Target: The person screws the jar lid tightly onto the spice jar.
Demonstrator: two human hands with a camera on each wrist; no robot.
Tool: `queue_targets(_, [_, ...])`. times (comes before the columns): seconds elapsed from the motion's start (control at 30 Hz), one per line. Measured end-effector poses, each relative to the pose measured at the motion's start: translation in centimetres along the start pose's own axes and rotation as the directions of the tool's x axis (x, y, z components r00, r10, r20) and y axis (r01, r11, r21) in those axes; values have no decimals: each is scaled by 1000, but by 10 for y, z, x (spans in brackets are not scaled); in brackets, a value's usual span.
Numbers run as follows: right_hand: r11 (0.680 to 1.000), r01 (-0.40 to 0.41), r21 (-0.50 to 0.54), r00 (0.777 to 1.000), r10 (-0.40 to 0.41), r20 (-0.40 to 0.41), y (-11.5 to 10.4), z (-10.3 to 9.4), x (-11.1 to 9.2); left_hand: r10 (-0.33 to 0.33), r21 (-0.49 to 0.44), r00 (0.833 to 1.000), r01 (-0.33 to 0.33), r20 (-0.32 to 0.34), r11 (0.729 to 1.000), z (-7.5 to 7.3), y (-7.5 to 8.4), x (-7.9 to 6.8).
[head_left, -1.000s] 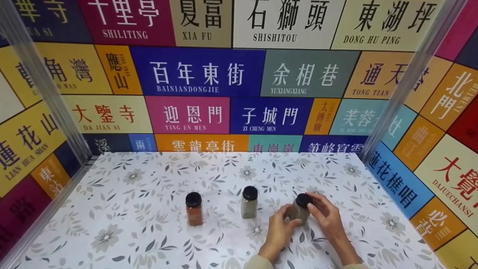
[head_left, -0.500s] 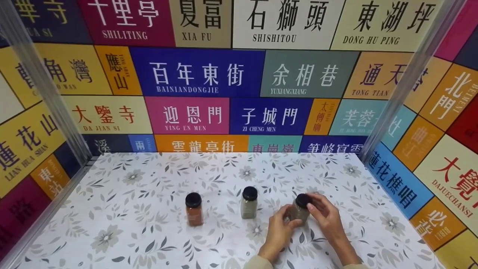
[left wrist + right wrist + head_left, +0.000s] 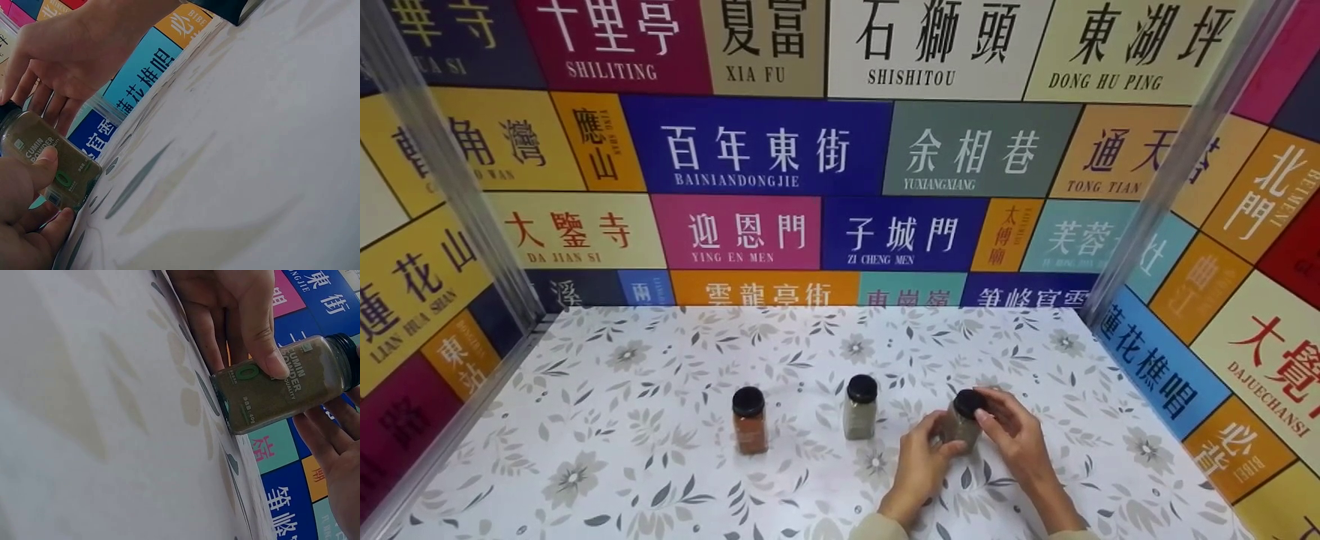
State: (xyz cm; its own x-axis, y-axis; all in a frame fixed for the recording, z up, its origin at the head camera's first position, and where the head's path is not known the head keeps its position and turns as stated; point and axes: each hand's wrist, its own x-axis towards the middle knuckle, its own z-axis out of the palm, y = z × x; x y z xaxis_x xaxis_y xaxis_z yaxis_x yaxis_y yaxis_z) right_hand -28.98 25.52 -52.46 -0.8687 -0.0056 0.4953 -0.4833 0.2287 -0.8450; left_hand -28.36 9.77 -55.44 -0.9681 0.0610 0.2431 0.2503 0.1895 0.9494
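Note:
A square clear jar of cumin powder (image 3: 963, 430) stands upright on the table, toward the right in the head view. My left hand (image 3: 921, 461) grips its body, the thumb lying across the printed label in both wrist views. At the top, my right hand (image 3: 1020, 439) holds the black cap (image 3: 967, 403) between thumb and fingers. The cap sits on the jar. "Cumin powder" is readable on the label (image 3: 292, 371) in the right wrist view. To the left stand a capped jar of grey-green powder (image 3: 860, 418) and a capped jar of orange-red powder (image 3: 751, 433).
A white cloth with grey leaves and flowers covers the table (image 3: 697, 360). Panels with coloured place-name signs (image 3: 757, 142) rise behind it and along both sides. Clear upright strips (image 3: 1147, 165) run up the two back corners.

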Motion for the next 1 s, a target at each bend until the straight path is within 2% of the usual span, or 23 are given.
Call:
queue_targets(0.33, [998, -48, -37, 999, 48, 3, -2, -1, -1, 9, -12, 1000, -9, -14, 1000, 0, 1, -3])
queue_targets(0.57, [1000, 3, -9, 1000, -3, -2, -1, 0, 0, 26, -12, 1000, -27, -12, 1000, 1, 0, -2])
queue_targets(0.73, [999, 42, -3, 999, -42, 9, 0, 0, 1, 12, -14, 1000, -12, -3, 1000, 0, 0, 0])
queue_targets(0.8, [999, 44, -3, 999, -44, 12, 0, 0, 0, 0, -17, 1000, 1, 6, 1000, 0, 0, 0])
queue_targets(1.0, [1000, 30, -1, 1000, -30, 9, 0, 0, 0, 28, -23, 1000, -29, -11, 999, 0, 0, -1])
